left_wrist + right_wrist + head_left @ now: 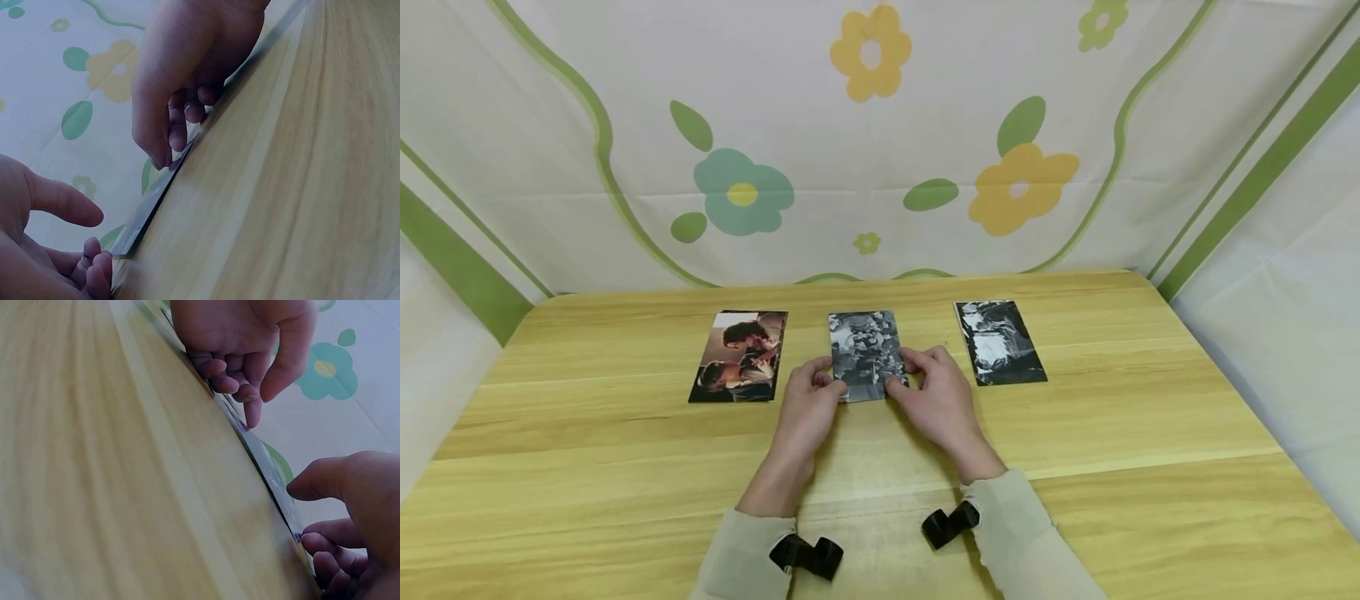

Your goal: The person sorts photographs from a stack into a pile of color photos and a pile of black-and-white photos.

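A black-and-white photo print (867, 346) showing a crowd lies flat in the middle of the table, between both hands. My left hand (808, 400) is at its left edge, thumb by the lower left corner; in the left wrist view that thumb stands apart from the loosely bent fingers (94, 265) touching the edge. My right hand (940, 396) is at the right edge, thumb over the lower right corner. The right wrist view shows a gap between the right thumb and the bent fingers (334, 550) beside the print's edge.
A colour photo print (741, 358) of people lies to the left, with dark edges of another under it. Another black-and-white print (1000, 342) lies to the right. The wooden table (1112, 400) meets a flowered cloth (865, 167) at the back.
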A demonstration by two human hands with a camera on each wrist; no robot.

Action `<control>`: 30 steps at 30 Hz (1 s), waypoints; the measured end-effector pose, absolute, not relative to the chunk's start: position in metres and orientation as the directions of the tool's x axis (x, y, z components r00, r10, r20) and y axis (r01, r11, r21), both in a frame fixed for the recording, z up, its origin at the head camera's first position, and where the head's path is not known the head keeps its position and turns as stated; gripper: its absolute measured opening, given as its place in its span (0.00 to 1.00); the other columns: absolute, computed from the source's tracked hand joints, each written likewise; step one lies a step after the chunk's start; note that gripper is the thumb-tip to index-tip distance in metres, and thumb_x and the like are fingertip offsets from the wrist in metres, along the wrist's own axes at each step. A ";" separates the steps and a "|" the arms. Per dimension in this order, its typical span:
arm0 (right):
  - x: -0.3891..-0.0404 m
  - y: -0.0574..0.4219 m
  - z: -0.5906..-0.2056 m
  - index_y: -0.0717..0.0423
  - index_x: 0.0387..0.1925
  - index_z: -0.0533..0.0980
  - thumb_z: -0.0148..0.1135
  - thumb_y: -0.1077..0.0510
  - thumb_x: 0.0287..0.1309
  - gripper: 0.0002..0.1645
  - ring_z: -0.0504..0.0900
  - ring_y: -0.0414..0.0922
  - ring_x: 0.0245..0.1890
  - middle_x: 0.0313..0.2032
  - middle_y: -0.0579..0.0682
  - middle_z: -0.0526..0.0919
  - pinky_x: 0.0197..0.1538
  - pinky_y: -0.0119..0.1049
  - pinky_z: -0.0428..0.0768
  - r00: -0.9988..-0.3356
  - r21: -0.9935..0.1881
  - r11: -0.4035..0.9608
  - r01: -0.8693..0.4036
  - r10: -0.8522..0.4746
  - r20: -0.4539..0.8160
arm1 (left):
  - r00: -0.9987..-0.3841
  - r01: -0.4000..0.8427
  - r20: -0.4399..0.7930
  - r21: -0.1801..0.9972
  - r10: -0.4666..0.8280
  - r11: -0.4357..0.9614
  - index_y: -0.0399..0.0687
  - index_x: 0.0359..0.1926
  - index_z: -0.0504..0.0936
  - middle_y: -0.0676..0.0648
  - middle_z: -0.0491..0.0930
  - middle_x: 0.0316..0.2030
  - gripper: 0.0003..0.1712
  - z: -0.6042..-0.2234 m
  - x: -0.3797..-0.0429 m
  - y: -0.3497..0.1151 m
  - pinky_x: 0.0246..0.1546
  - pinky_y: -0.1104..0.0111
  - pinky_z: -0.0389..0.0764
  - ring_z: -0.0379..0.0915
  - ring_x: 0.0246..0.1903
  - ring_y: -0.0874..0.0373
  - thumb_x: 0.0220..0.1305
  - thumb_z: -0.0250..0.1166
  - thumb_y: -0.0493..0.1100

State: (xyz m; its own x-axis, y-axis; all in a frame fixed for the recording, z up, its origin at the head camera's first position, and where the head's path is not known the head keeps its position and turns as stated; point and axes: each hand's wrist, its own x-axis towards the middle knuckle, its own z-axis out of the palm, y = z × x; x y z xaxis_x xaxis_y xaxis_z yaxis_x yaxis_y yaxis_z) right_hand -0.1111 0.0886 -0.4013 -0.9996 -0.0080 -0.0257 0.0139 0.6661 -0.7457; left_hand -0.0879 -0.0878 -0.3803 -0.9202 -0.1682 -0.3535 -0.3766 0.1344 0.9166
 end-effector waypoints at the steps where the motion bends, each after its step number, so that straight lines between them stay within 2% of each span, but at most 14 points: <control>1: -0.111 0.089 -0.402 0.54 0.69 0.80 0.75 0.51 0.63 0.34 0.73 0.43 0.36 0.47 0.49 0.80 0.41 0.36 0.70 -1.000 -0.745 0.667 0.014 -0.008 -0.026 | -0.919 -0.375 -0.352 0.919 -0.175 0.125 0.38 0.75 0.72 0.44 0.68 0.51 0.34 -0.381 -0.088 -0.088 0.52 0.60 0.69 0.64 0.52 0.50 0.68 0.57 0.32; 8: -0.111 0.088 -0.403 0.53 0.69 0.81 0.75 0.51 0.63 0.33 0.73 0.43 0.35 0.46 0.48 0.80 0.40 0.36 0.70 -0.999 -0.746 0.665 0.021 -0.005 -0.032 | -0.915 -0.363 -0.337 0.927 -0.221 0.091 0.42 0.73 0.76 0.44 0.72 0.52 0.31 -0.383 -0.087 -0.088 0.52 0.62 0.71 0.68 0.52 0.51 0.69 0.58 0.32; 16: -0.112 0.089 -0.403 0.53 0.68 0.81 0.75 0.50 0.63 0.33 0.74 0.42 0.35 0.47 0.48 0.81 0.40 0.36 0.70 -1.000 -0.743 0.670 0.015 -0.001 -0.021 | -0.928 -0.333 -0.304 0.936 -0.217 0.114 0.45 0.74 0.76 0.41 0.71 0.62 0.31 -0.384 -0.086 -0.089 0.52 0.61 0.69 0.65 0.53 0.50 0.70 0.59 0.33; 21: -0.112 0.090 -0.403 0.53 0.68 0.81 0.75 0.50 0.63 0.33 0.74 0.42 0.35 0.46 0.48 0.81 0.40 0.36 0.71 -1.000 -0.739 0.674 0.011 0.002 -0.013 | -0.930 -0.334 -0.302 0.932 -0.209 0.138 0.49 0.76 0.75 0.40 0.75 0.67 0.30 -0.384 -0.086 -0.088 0.53 0.63 0.71 0.69 0.55 0.50 0.75 0.62 0.39; 26: -0.112 0.090 -0.403 0.52 0.67 0.82 0.76 0.49 0.62 0.32 0.74 0.42 0.34 0.46 0.48 0.82 0.40 0.36 0.71 -1.000 -0.734 0.679 0.008 0.006 -0.006 | -0.937 -0.318 -0.281 0.932 -0.205 0.175 0.54 0.76 0.75 0.39 0.82 0.61 0.27 -0.385 -0.085 -0.088 0.50 0.63 0.73 0.74 0.51 0.50 0.80 0.60 0.40; 30: -0.113 0.090 -0.403 0.50 0.66 0.82 0.76 0.48 0.61 0.32 0.75 0.42 0.35 0.47 0.47 0.81 0.41 0.37 0.70 -1.000 -0.727 0.686 0.024 0.015 -0.019 | -0.945 -0.283 -0.236 0.937 -0.227 0.205 0.52 0.75 0.77 0.39 0.85 0.55 0.27 -0.387 -0.084 -0.086 0.45 0.65 0.74 0.75 0.45 0.53 0.79 0.60 0.37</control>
